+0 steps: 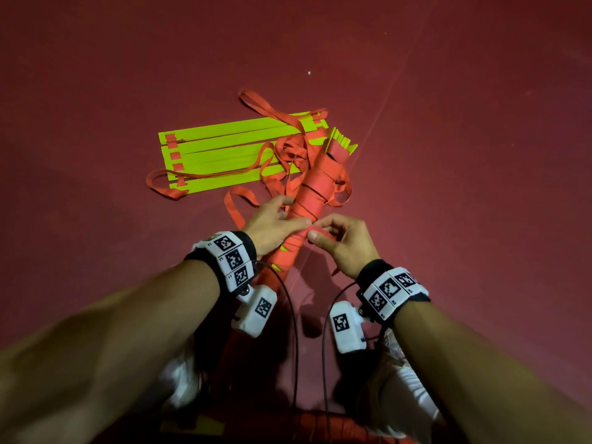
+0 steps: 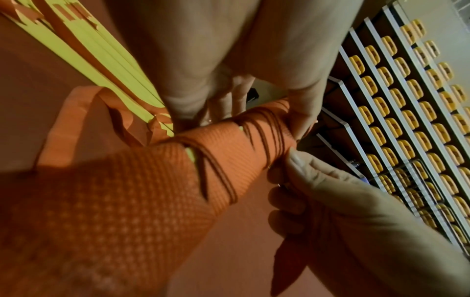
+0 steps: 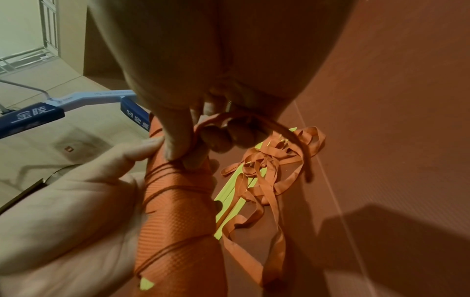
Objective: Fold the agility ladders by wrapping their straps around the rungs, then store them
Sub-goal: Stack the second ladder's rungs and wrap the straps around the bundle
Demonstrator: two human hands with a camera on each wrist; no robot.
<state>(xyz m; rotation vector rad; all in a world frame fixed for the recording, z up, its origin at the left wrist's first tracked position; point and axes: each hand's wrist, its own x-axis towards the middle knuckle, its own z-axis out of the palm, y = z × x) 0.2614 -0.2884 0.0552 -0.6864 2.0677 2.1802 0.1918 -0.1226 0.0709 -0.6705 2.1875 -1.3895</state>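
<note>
Overhead, the left hand [image 1: 272,224] grips a strap-wrapped bundle [image 1: 312,193] of rungs held above the red floor [image 1: 448,155], while the right hand [image 1: 344,240] pinches the orange strap [image 1: 315,233] beside it. An unwrapped ladder [image 1: 221,155] lies flat beyond. The left wrist view shows shelves [image 2: 406,100] nearby. The right wrist view shows loose straps [image 3: 267,170] piled below.

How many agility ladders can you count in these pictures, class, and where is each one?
2, plainly. One wrapped ladder is held by the left hand and right hand. One unwrapped ladder lies flat on the floor beyond. A red bundle at the bottom edge may be another.
</note>
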